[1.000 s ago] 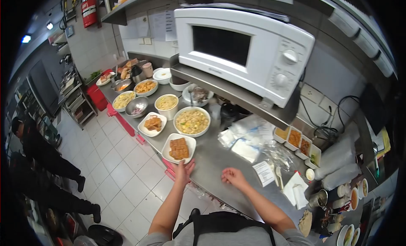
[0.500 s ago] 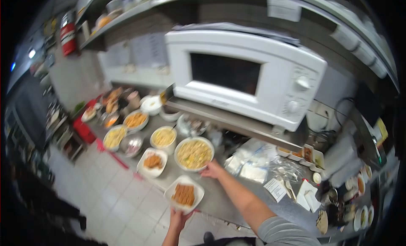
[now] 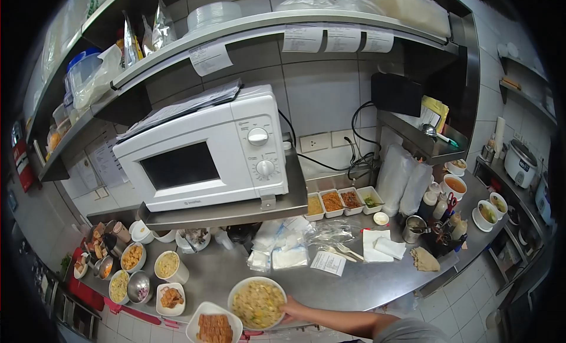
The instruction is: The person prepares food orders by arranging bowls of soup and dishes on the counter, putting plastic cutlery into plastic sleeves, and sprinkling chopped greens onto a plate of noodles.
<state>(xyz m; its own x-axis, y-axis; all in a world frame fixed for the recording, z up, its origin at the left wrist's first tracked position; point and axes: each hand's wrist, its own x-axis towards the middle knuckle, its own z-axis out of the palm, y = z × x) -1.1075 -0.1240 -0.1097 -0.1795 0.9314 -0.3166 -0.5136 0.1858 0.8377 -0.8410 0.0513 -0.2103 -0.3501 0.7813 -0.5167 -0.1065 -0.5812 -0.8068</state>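
Observation:
My right hand (image 3: pixel 291 310) grips the right rim of a large round white bowl (image 3: pixel 231 294) near the counter's front edge. The bowl is heaped with what looks like fried rice with yellow and green bits. Close by on its left is a squarish white bowl (image 3: pixel 191 326) holding sliced, browned breaded cutlet (image 3: pixel 214 329). The lower frame edge cuts it off, and my left hand is out of sight. Another squarish bowl (image 3: pixel 160 307), with fried pieces, stands farther left on the counter.
A microwave (image 3: pixel 242 116) sits on a raised shelf (image 3: pixel 295 192) over the steel counter (image 3: pixel 365 287). Behind lie plastic bags (image 3: pixel 289 257), a printed slip (image 3: pixel 328 263) and small condiment trays (image 3: pixel 333 212). To the left are a tub (image 3: pixel 180 275) and a metal bowl (image 3: pixel 140 293).
My view has swung right and up. The rice bowl in my right hand has come toward the counter's front edge, beside the cutlet bowl. My left hand, earlier under the cutlet bowl, has left view.

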